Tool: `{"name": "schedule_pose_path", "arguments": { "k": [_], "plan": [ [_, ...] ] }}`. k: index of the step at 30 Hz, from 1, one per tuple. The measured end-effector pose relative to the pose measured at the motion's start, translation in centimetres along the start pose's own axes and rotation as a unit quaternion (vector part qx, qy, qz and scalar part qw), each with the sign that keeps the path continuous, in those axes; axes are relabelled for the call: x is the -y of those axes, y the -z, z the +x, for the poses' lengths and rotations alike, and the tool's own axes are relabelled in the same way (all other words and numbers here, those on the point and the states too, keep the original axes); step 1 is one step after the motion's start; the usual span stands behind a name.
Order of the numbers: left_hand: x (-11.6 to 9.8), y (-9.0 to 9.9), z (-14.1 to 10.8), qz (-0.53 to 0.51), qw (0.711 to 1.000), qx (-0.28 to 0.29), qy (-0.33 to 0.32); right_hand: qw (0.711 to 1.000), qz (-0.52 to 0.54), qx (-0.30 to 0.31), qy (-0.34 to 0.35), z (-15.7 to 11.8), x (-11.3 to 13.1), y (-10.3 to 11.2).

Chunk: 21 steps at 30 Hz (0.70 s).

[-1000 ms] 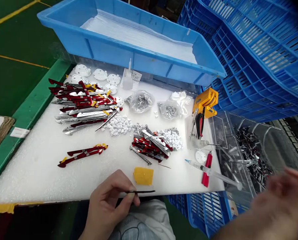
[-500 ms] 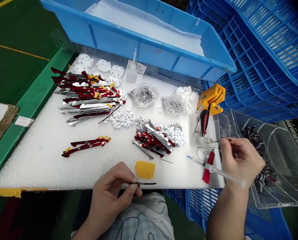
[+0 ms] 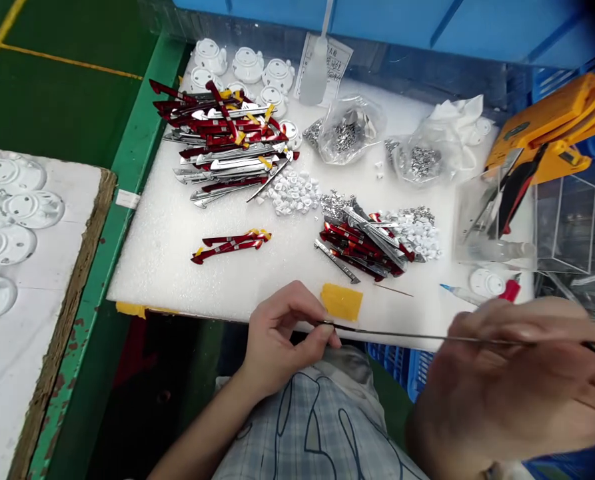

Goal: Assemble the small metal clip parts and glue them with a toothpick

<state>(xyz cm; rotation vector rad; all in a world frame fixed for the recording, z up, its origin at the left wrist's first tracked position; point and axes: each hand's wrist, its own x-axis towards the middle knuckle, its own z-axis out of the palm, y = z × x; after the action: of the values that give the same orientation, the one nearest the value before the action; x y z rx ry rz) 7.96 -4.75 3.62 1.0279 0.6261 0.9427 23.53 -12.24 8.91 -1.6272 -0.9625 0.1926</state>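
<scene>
My left hand [image 3: 292,333] is closed in a pinch on a thin dark strip [image 3: 344,327], seen nearly edge-on and mostly covered by the fingertips. Blurred by motion, my right hand [image 3: 512,373] is closed around a thin dark metal rod tool [image 3: 417,335]. The rod reaches left to the strip; whether its tip touches, I cannot tell. Just beyond my left fingers lies a yellow pad [image 3: 342,302]. Behind that is a pile of red and silver strips [image 3: 364,243], with a thin brown stick [image 3: 394,290] beside it.
Red and silver strips [image 3: 227,147] are heaped at the back left, near white round parts [image 3: 247,65]. Small white pieces [image 3: 294,192] and bags of metal bits [image 3: 350,133] lie mid-table. A syringe [image 3: 460,293], clear box [image 3: 497,233] and orange tool [image 3: 552,130] stand right.
My right hand has come from beside the clear box toward me and left, bringing the rod to the strip. My left hand still pinches the strip. The view has shifted left and downward.
</scene>
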Motion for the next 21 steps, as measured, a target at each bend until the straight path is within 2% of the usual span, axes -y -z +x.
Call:
{"name": "schedule_pose_path", "arguments": {
  "k": [2,3,8,21],
  "plan": [
    [0.0,0.0,0.0,0.0,1.0,0.005,-0.001,0.993,0.047,-0.105,0.019,0.3,-0.1,-1.2],
    [0.0,0.0,0.0,0.0,1.0,0.007,-0.005,0.989,0.07,-0.128,0.013,0.4,-0.3,-1.6],
    [0.1,0.0,0.0,-0.011,1.0,0.009,-0.013,0.989,0.113,-0.097,-0.018,-0.1,-0.7,-2.0],
    [0.2,0.1,-0.2,-0.006,1.0,0.01,-0.012,0.993,0.064,-0.098,-0.016,-0.4,-1.4,-1.9]
  ]
}}
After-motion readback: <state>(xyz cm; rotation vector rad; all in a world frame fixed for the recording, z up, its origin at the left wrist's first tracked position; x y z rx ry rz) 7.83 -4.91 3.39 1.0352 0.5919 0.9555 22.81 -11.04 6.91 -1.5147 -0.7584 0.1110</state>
